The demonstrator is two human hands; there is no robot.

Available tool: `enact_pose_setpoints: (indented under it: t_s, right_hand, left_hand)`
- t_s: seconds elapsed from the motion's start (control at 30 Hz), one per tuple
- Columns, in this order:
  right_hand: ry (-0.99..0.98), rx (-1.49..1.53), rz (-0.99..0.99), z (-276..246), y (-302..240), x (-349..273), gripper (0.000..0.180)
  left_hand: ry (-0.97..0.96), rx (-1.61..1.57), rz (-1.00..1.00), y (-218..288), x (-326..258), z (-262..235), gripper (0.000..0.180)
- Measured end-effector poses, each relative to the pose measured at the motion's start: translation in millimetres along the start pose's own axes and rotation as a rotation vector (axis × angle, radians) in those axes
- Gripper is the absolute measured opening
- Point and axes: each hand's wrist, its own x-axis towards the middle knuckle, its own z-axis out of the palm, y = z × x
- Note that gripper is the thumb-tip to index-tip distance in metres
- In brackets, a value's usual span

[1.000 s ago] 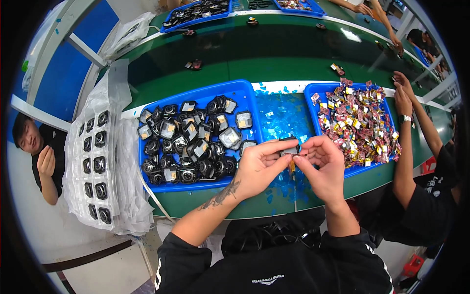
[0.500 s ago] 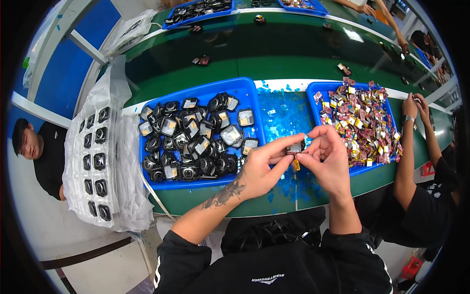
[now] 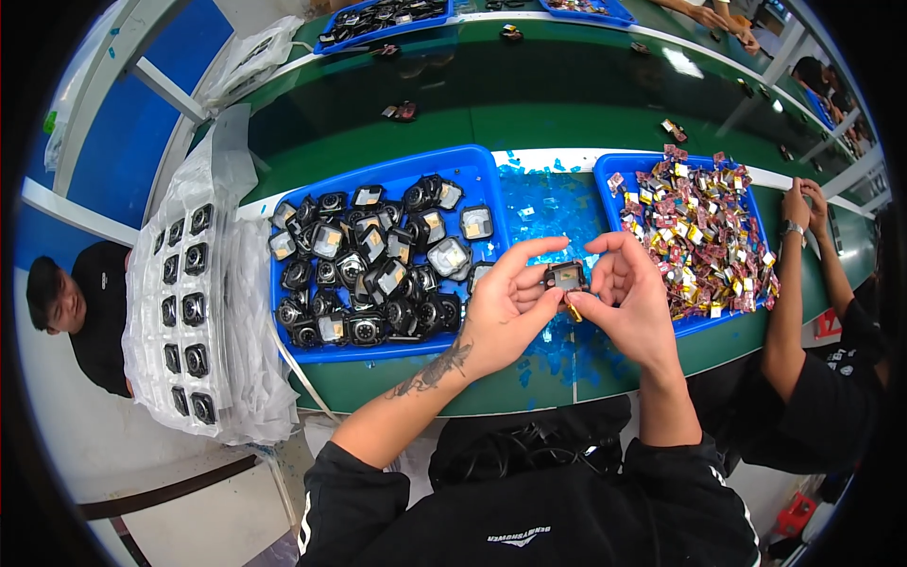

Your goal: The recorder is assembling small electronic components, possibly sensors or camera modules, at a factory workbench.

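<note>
A green conveyor table (image 3: 529,104) is running across the whole view, its edges bending toward the rim. At the person's left, a large clear plastic sheet (image 3: 203,312) holding rows of dark round parts is hanging off the table edge.

A blue tray (image 3: 472,163) is sitting left of centre on the table, filled with black watch casings (image 3: 364,274), many showing a pale square face. A second blue tray (image 3: 619,163) is lying to its right, heaped with small multicoloured pieces (image 3: 704,231). Between the two trays, scraps of blue film (image 3: 548,203) are lying scattered on the table.

A co-worker's forearms (image 3: 803,265) are resting at the right edge of the second tray, hands joined near its far corner. Another person in a black top (image 3: 80,307) is sitting low at far left.

The left hand (image 3: 505,302) and right hand (image 3: 628,302) are meeting over the film scraps, above the near table edge. Both are pinching one small black square casing (image 3: 566,277) between thumbs and fingertips, left from its left side, right from its right; the other fingers are spreading loosely. A small yellow bit (image 3: 573,312) is showing just under the casing, at the right thumb; what it is cannot be told.
</note>
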Motion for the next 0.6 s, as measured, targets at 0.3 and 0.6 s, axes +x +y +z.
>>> enact_pose_setpoints:
  t_s: [0.3,0.6]
  right_hand:
    - [0.007,0.229,0.042,7,3,-4,0.043]
    - [0.011,0.211,0.01,16,-1,5,0.042]
  left_hand:
    - [-0.004,-0.107,0.045,-5,0,4,0.045]
    - [0.091,-0.128,0.043,-6,0,2,0.051]
